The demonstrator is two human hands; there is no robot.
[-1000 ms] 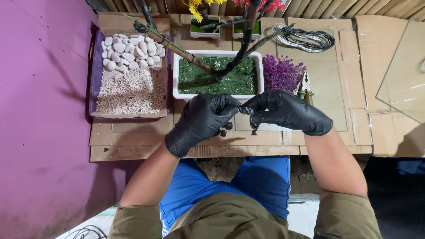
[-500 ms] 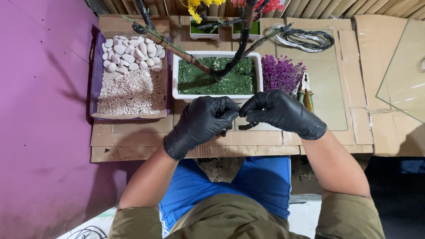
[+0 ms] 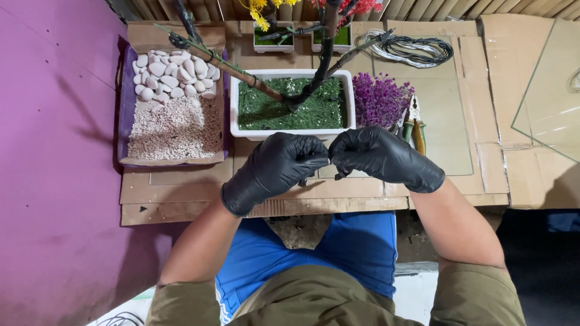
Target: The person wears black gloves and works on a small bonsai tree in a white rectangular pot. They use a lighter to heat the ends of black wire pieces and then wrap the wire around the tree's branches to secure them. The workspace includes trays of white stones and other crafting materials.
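Both hands wear black gloves and meet at the fingertips just in front of the white planter. His left hand is curled, its fingers bent inward and pinched toward the right one; the right hand is curled the same way, knuckles up, fingertips pressed against the left's. Whatever they pinch between them is too small and too hidden by the gloves to make out, so I cannot tell whether either hand is clamped on anything.

Just beyond the knuckles stands the white rectangular planter, filled with green moss-like turf, with a dark artificial tree trunk rising out of it and a brown branch slanting off to the left. Right of the planter sits a clump of purple flowers, and beside that lie pliers with yellow and green handles, near the right hand but not touching it. To the left, a purple tray holds white pebbles at its far end and fine pale gravel at its near end. A coil of wire lies at the back right, and a pane of glass rests at the far right. Everything sits on a bench covered with cardboard sheets.
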